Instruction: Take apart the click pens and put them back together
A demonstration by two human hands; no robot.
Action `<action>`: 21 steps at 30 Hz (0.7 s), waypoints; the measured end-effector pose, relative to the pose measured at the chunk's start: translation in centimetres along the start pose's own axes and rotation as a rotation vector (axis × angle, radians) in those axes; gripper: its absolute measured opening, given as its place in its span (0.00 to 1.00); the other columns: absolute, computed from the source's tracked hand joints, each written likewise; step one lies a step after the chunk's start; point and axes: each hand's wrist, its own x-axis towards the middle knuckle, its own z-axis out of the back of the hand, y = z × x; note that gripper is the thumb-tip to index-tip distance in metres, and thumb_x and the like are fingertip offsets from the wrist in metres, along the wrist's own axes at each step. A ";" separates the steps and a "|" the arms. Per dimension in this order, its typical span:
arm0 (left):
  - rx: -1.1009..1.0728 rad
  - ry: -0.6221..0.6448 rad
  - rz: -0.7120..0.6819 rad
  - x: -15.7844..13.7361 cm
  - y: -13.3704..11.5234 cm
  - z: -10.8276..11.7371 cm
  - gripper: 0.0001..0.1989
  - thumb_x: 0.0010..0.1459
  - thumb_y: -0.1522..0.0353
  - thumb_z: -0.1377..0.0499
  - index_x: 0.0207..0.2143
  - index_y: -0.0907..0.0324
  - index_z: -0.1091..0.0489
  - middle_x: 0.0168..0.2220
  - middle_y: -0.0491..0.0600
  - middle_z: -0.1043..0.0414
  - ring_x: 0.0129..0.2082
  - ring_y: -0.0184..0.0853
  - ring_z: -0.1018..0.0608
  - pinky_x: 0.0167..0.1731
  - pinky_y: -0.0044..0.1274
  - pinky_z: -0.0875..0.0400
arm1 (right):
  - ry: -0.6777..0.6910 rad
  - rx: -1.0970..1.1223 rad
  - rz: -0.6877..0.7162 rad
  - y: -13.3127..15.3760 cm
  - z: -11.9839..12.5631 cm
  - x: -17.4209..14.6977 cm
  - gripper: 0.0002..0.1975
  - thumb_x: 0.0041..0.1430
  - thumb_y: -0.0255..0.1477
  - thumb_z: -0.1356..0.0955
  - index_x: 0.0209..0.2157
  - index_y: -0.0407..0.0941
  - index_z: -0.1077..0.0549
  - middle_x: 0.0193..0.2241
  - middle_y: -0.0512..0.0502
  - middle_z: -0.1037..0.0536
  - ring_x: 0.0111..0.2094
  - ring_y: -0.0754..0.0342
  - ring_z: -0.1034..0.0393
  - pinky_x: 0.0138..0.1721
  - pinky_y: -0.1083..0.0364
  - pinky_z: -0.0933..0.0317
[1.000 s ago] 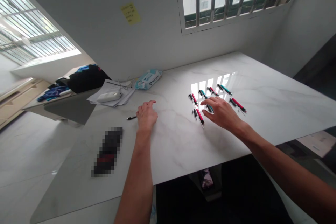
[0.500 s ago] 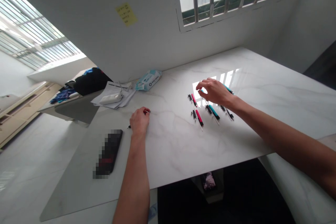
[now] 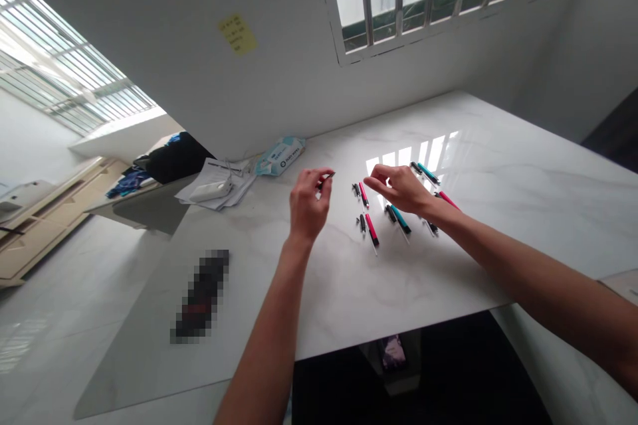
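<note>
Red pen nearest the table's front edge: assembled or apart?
Apart: its red barrel, a black piece and a thin white rod lie separately, side by side, on the table.

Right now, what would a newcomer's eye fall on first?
Red and teal pen parts laid out on the white marbled table catch the eye, with the right hand over some. The left hand holds a small dark piece. A yellow note stands out on the wall.

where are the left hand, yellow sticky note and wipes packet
Left hand (image 3: pixel 307 204), head view: its back.
Yellow sticky note (image 3: pixel 238 34), head view: its middle.
Wipes packet (image 3: pixel 280 157), head view: its printed face.
</note>
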 end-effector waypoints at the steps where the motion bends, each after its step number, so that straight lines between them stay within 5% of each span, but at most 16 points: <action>1: -0.036 -0.001 -0.033 0.2 -1.0 -0.9 0.10 0.71 0.67 0.44 0.49 0.55 0.24 0.45 0.51 0.24 0.42 0.34 0.21 0.48 0.25 0.25 | 0.008 0.015 -0.009 0.1 0.0 0.0 0.27 0.72 0.53 0.38 0.27 0.46 0.33 0.23 0.51 0.28 0.24 0.56 0.40 0.30 0.53 0.49; 8: -0.153 0.099 -0.131 0.3 -3.0 -5.1 0.04 0.67 0.66 0.36 0.42 0.55 0.25 0.41 0.49 0.22 0.41 0.34 0.20 0.46 0.26 0.23 | -0.056 0.106 -0.034 -0.3 0.3 0.2 0.34 0.70 0.60 0.41 0.22 0.47 0.39 0.19 0.53 0.38 0.22 0.57 0.47 0.27 0.53 0.54; 21: -0.125 0.127 -0.064 -1.2 -1.7 -6.2 0.07 0.67 0.61 0.36 0.43 0.54 0.25 0.41 0.48 0.20 0.38 0.35 0.20 0.44 0.26 0.26 | -0.030 0.259 -0.088 -1.5 -1.1 0.2 0.28 0.71 0.49 0.37 0.22 0.47 0.43 0.20 0.55 0.45 0.24 0.57 0.50 0.27 0.53 0.55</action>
